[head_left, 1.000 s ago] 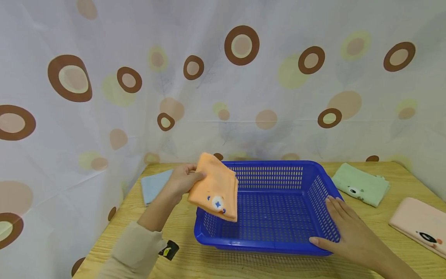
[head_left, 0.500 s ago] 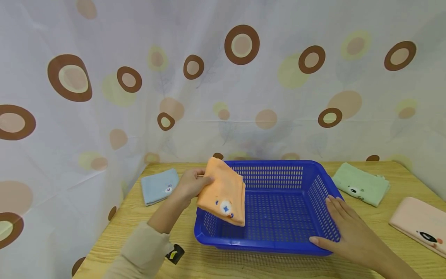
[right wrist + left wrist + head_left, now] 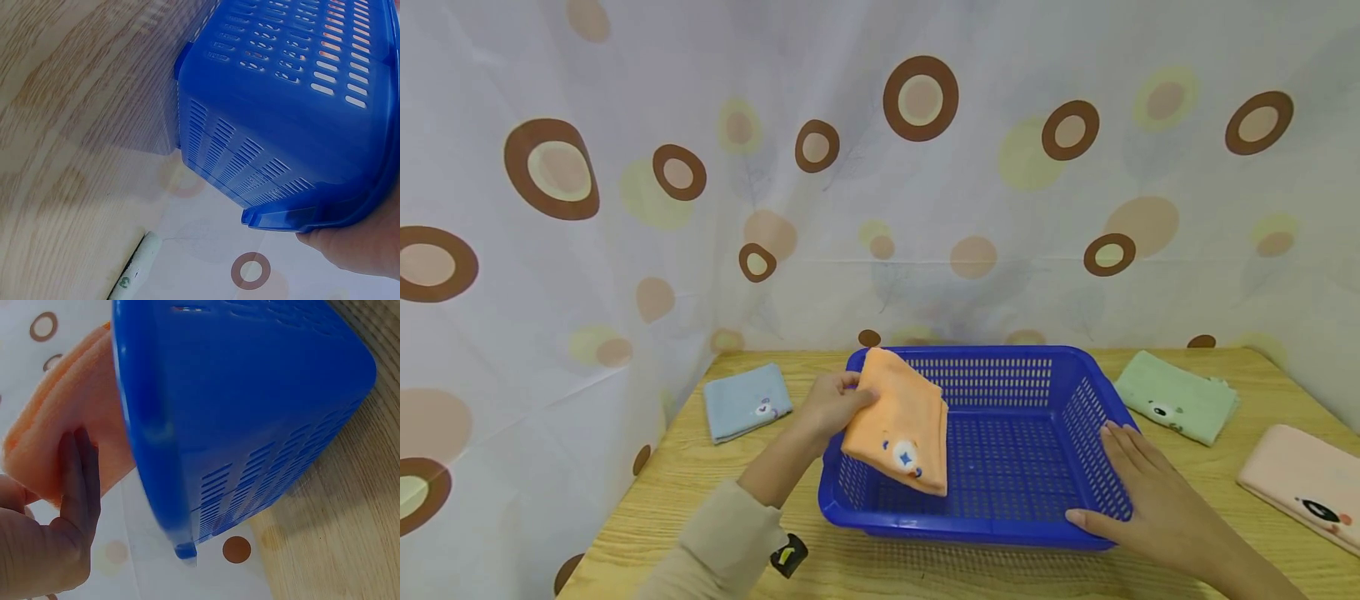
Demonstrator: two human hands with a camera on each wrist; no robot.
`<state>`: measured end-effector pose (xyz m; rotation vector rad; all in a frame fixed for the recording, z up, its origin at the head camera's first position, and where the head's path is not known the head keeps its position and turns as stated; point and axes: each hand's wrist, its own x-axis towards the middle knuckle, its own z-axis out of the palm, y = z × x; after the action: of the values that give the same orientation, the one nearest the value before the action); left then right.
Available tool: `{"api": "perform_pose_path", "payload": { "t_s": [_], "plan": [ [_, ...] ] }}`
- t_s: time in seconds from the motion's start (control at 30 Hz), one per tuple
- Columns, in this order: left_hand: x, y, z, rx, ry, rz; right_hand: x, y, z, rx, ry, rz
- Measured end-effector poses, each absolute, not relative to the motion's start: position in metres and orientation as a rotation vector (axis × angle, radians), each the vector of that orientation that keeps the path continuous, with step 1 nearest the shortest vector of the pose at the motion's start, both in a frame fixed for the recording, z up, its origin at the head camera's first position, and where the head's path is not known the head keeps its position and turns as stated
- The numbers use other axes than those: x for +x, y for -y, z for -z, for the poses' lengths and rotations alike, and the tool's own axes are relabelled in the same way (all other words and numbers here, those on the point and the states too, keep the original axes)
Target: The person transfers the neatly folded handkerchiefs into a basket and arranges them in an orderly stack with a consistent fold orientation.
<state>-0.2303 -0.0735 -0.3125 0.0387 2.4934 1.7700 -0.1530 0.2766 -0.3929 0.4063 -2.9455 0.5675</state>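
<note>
Orange cloth (image 3: 898, 429), pinched by left hand (image 3: 833, 407), between thumb (image 3: 863, 399) and fingers (image 3: 81, 478)

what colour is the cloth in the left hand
The cloth is orange with a white and blue motif, best seen in the head view.

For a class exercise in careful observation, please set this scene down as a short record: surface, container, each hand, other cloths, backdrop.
surface: wooden table
container: blue basket with slotted walls
left hand: holds a folded orange cloth over the basket's left end
right hand: rests on the basket's right rim
left of basket: folded light blue cloth
right of basket: folded green cloth; pink cloth, cut off by the picture's edge
backdrop: pale patterned sheet
</note>
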Motion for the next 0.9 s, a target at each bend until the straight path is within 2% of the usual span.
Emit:
{"api": "perform_pose_path", "payload": {
  "t_s": [0.27, 0.5, 0.9],
  "plan": [
    [-0.232, 0.07, 0.325, 0.131, -2.453, -1.855, -0.153, -0.277, 0.396, 0.408, 2.939, -0.558],
    [-0.229, 0.061, 0.331, 0.057, -2.461, -1.832, -0.154, -0.276, 0.395, 0.391, 2.957, -0.553],
    [-0.227, 0.051, 0.344, 0.1, -2.432, -1.818, -0.152, -0.276, 0.396, 0.407, 2.942, -0.54]
  ]
}}
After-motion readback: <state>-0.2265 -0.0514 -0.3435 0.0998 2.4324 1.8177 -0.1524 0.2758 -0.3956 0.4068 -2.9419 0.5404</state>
